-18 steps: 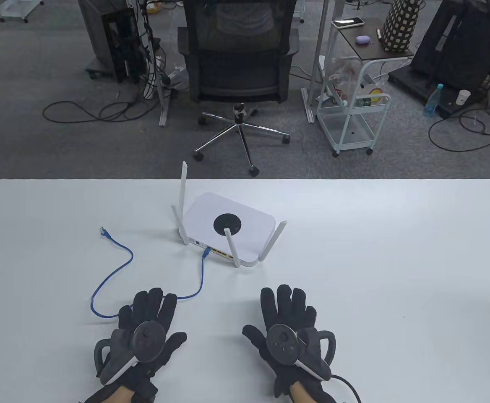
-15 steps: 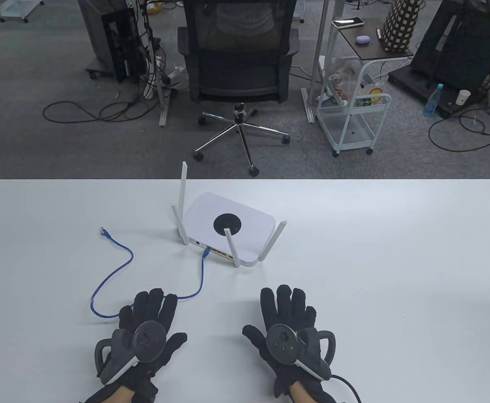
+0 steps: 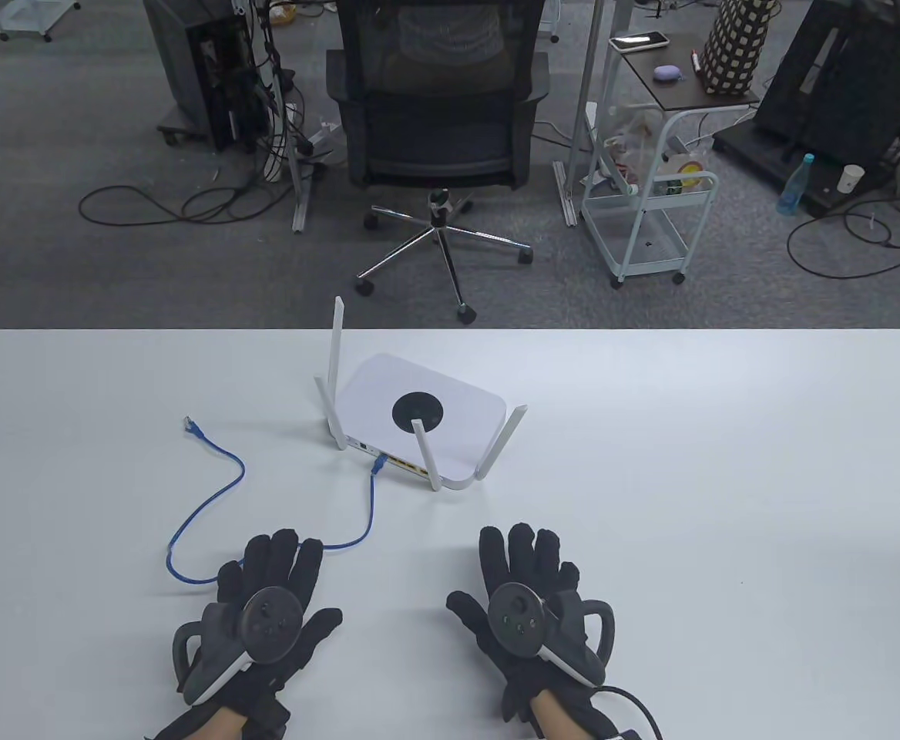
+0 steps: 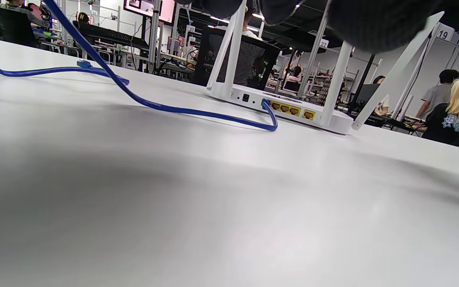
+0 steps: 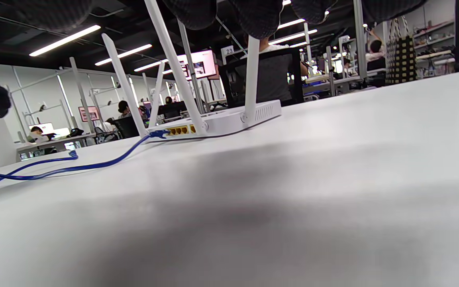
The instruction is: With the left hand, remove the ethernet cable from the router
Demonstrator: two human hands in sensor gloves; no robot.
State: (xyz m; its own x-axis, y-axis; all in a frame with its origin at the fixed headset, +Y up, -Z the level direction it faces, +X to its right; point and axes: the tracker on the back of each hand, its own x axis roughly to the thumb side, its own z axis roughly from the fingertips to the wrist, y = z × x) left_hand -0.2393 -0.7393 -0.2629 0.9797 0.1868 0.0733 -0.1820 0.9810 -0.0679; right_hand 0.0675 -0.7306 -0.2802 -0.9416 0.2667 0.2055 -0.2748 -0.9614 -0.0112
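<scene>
A white router point(image 3: 419, 412) with several upright antennas stands mid-table, ports facing me. A blue ethernet cable point(image 3: 203, 501) is plugged into its near side at the blue plug point(image 3: 379, 463); its free end point(image 3: 190, 425) lies to the left. The plug also shows in the left wrist view point(image 4: 266, 104) and the right wrist view point(image 5: 158, 134). My left hand point(image 3: 269, 593) lies flat, fingers spread, over a loop of the cable, gripping nothing. My right hand point(image 3: 531, 590) lies flat and empty near the router's front.
The white table point(image 3: 727, 478) stretches wide to the right. Beyond its far edge stand an office chair point(image 3: 438, 123) and a white cart point(image 3: 650, 208) on the floor.
Both hands stay flat on the table. The right hand's tracker has shifted slightly; the cable and router have not moved.
</scene>
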